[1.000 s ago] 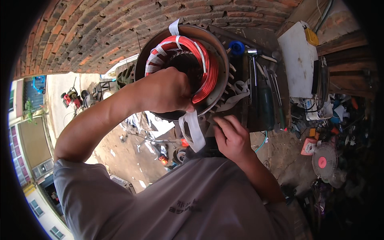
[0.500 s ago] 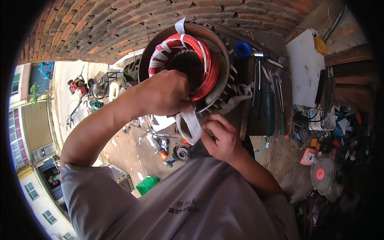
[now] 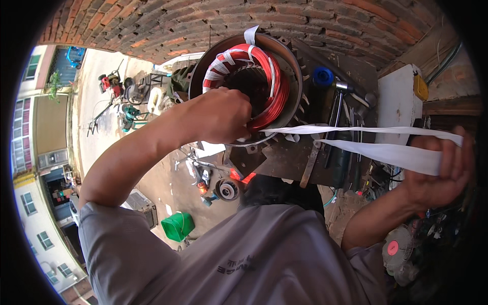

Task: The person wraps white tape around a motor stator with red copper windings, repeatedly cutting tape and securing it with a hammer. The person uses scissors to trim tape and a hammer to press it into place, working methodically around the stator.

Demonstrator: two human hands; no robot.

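A motor stator [image 3: 299,91] with a ribbed metal casing stands on the bench, its ring of red wire winding [image 3: 277,96] rising inside. White cloth tape is lashed around the winding's far left side, and a loose end sticks up at the back. My left hand [image 3: 223,114] is closed over the winding's near left edge, hiding that part; its fingertips are mostly out of sight. From beside it, white tape [image 3: 376,147] runs in a long loop to the far right. There my right hand [image 3: 442,168] is closed on the loop, holding it stretched above the bench.
Right of the stator lie a ratchet handle [image 3: 335,109], a blue round cap [image 3: 323,76] and several hand tools. A white board [image 3: 399,99] stands beyond them. A fan [image 3: 396,249] is at lower right. Behind the bench rises a brick wall [image 3: 305,23]; a green bucket [image 3: 178,226] stands below.
My right hand has swung from beside the stator far out to the right, drawing the white tape into a long loop. My left hand stays on the winding.
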